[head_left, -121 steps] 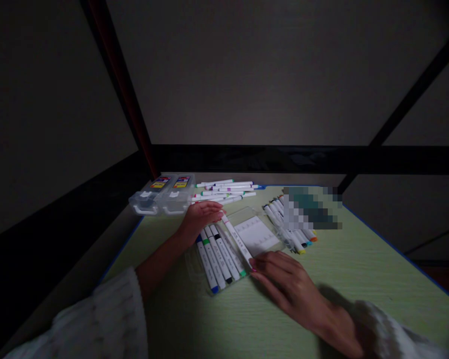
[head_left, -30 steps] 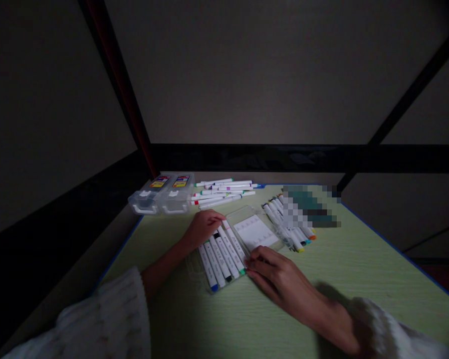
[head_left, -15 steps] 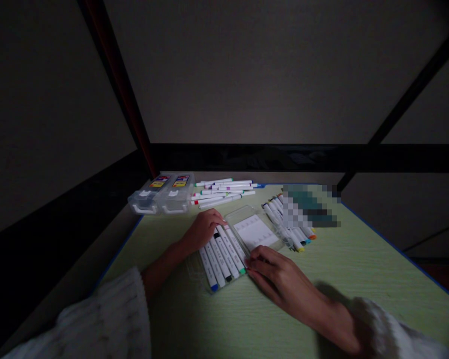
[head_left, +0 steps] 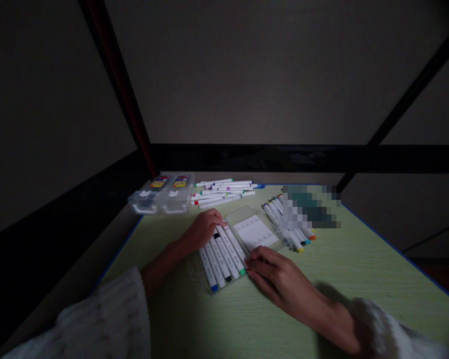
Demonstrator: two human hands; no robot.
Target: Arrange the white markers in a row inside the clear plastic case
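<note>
Left hand (head_left: 206, 228) and right hand (head_left: 279, 271) at opposite ends of white markers (head_left: 220, 258) in a clear case (head_left: 243, 212).

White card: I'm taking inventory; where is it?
Head view: the white card shows in the right half of the open case, just beyond the right hand.

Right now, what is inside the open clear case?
White markers in a row, plus a white insert. The left hand covers some far ends; the markers hide what's beneath.

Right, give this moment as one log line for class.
left hand: at far ends of cased markers | right hand: at their near ends | clear case: open | loose markers: beyond case
</note>
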